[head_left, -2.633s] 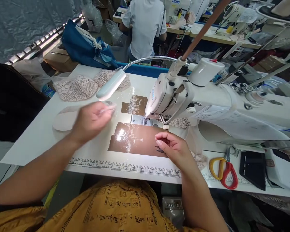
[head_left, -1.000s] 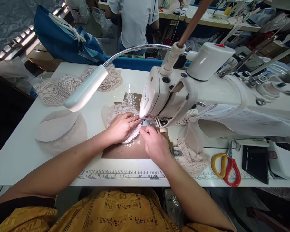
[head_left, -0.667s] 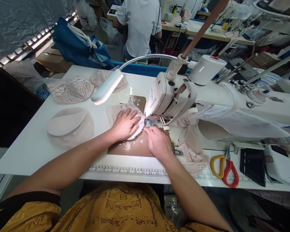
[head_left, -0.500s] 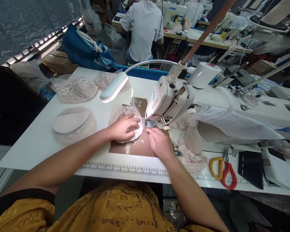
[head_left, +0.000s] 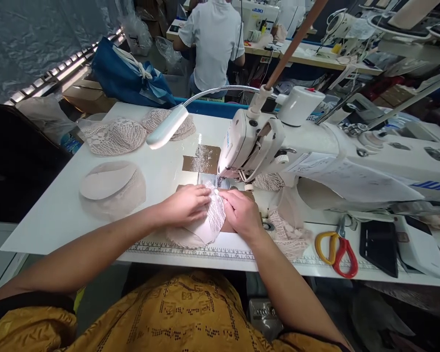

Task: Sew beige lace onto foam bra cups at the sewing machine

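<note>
A pale lace bra cup (head_left: 214, 222) lies just in front of the sewing machine's needle area (head_left: 219, 182), its near edge over the printed ruler. My left hand (head_left: 187, 205) rests on the cup's left side, palm down, fingers stretched over the fabric. At the cup's upper right edge, my right hand (head_left: 242, 211) pinches the fabric between thumb and forefinger. Brown tape (head_left: 205, 159) covers part of the table behind the cup, and more of it shows under the hands. The cup's far edge is partly hidden by my fingers.
Lace cups (head_left: 113, 137) lie at the back left, near a round sheer piece (head_left: 112, 190). A lamp (head_left: 167, 128) hangs above the table. To the right are more lace (head_left: 288, 230), yellow-and-red scissors (head_left: 337, 249) and a black phone-like object (head_left: 379, 247). A person (head_left: 213, 46) sits ahead.
The cup has come away from the needle towards me and turned, showing more of its lace. My left hand has moved slightly nearer with it; my right hand stays close to its place.
</note>
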Motion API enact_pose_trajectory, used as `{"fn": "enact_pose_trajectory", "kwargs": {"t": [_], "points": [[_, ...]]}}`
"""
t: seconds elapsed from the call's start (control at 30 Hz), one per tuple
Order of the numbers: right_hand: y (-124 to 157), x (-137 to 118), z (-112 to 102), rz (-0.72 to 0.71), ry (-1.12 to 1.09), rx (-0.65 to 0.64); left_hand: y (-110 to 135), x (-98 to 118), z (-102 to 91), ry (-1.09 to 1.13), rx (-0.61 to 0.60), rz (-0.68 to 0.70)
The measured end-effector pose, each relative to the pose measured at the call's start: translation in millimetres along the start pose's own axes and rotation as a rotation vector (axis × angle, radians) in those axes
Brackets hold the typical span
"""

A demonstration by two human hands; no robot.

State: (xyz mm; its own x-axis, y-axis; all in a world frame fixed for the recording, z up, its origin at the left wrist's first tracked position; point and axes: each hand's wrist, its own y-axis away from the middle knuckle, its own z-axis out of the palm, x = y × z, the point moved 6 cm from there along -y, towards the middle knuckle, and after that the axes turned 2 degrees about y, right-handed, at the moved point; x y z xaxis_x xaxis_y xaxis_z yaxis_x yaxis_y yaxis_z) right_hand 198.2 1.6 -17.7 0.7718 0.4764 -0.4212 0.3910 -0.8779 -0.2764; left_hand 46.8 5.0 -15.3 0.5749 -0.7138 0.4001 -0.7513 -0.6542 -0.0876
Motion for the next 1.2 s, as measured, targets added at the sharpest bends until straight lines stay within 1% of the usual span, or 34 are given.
{"fn": "enact_pose_trajectory", "kwargs": {"t": [0.07, 0.13, 0.17, 0.23, 0.33, 0.4, 0.47, 0.53, 0.6, 0.67, 0.73, 0.8, 0.9, 1.07, 1.2], "points": [[-1.4, 0.2, 3.3, 0.002, 0.099, -0.082, -6.6, 7.2, 7.0, -0.012, -0.023, 0.093], [-2.3, 1.3, 7.3, 0.008, 0.217, -0.175, -10.4, 12.2, 8.0, 0.014, -0.026, 0.134], [-2.6, 2.0, 8.8, 0.008, 0.268, -0.208, -11.4, 12.6, 6.8, 0.026, -0.023, 0.127], [-2.8, 3.4, 10.6, 0.006, 0.328, -0.236, -12.5, 9.4, 2.9, 0.036, -0.004, 0.069], [-2.6, 7.5, 10.2, 0.044, 0.316, -0.199, -12.5, 2.8, 0.4, -0.005, 0.016, 0.001], [-2.3, 9.1, 7.4, 0.072, 0.27, -0.136, -12.9, 1.2, 2.3, -0.048, 0.013, 0.012], [-2.3, 6.5, 5.0, 0.041, 0.22, -0.091, -13.5, 1.0, 4.4, -0.074, 0.007, 0.035], [-2.4, 1.6, 5.2, -0.028, 0.187, -0.102, -13.9, 0.7, 5.7, -0.075, -0.008, 0.04], [-2.5, 0.8, 7.2, -0.049, 0.194, -0.145, -14.1, -0.2, 5.8, -0.069, -0.033, 0.025], [-3.0, 5.7, 7.9, 0.004, 0.233, -0.161, -14.3, -1.3, 4.7, -0.057, -0.048, 0.003], [-3.6, 10.0, 7.2, 0.047, 0.26, -0.144, -14.8, -1.9, 3.0, -0.039, -0.042, -0.005], [-4.2, 9.7, 7.4, 0.034, 0.263, -0.135, -15.7, -2.2, 1.8, -0.025, -0.035, 0.001], [-5.0, 6.3, 9.7, -0.001, 0.279, -0.165, -17.1, -3.3, 1.7, -0.026, -0.043, 0.001], [-6.3, 5.9, 11.3, 0.024, 0.299, -0.174, -18.1, -6.0, 2.4, -0.067, -0.066, -0.004], [-7.5, 6.6, 12.0, 0.048, 0.31, -0.164, -20.9, -11.9, 2.2, -0.129, -0.118, 0.019]]}}
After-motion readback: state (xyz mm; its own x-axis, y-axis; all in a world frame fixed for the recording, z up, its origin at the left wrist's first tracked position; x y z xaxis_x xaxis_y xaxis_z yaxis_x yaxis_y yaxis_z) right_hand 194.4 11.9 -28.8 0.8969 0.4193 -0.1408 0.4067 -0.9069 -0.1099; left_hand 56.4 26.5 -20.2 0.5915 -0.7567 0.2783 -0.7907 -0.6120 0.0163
